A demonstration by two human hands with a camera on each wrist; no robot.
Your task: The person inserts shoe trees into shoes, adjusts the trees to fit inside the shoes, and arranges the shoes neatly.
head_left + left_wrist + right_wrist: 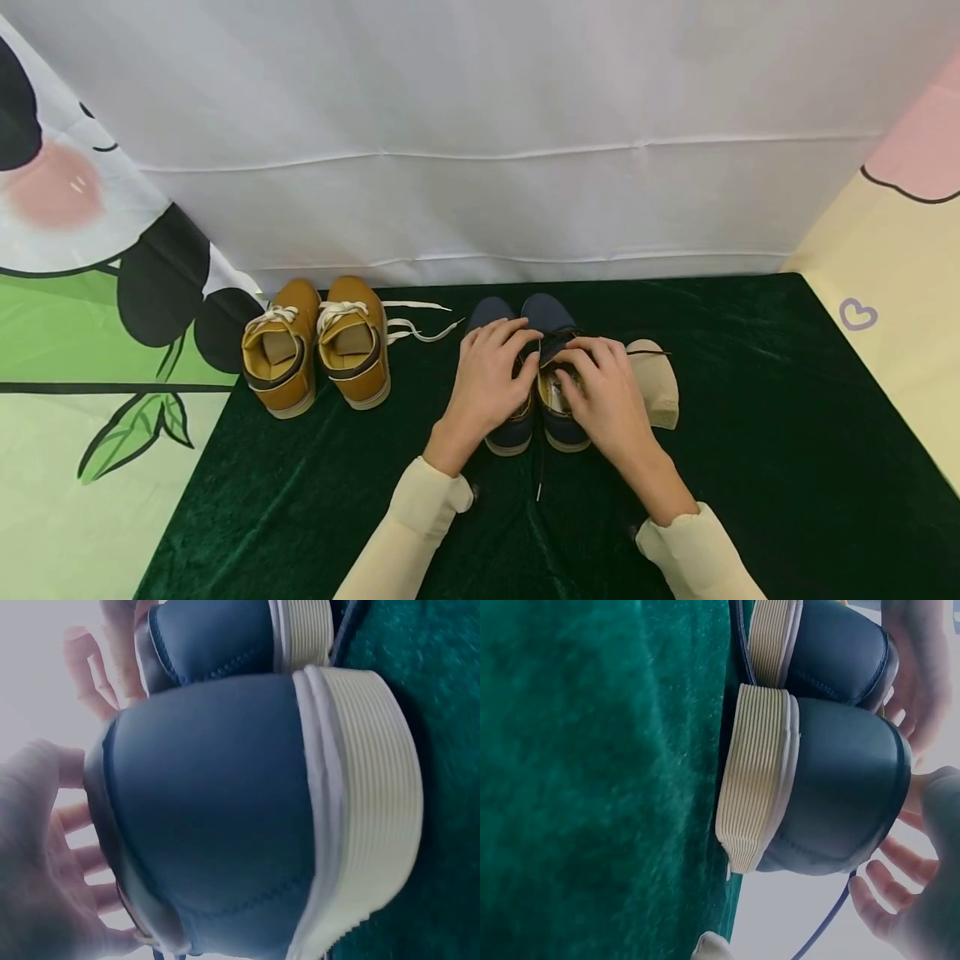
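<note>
A pair of navy lace-up shoes stands side by side on the green cloth, heels toward me. My left hand (493, 371) lies over the left shoe (510, 439), its fingers loosely spread and reaching toward the tongue of the right one. At the right shoe (550, 313), my right hand (603, 392) has bent fingers by the tongue and opening; whether they pinch anything is hidden. A dark lace (540, 475) trails between the heels, and another lace end (651, 352) sticks out to the right. In the left wrist view the left shoe's heel (217, 795) fills the middle.
Tan shoes (351, 333) with white laces stand to the left, their loose lace ends (420, 332) spread on the cloth. A beige block-like object (656, 387) lies right of my right hand. White fabric (480, 208) hangs behind the green cloth (765, 467).
</note>
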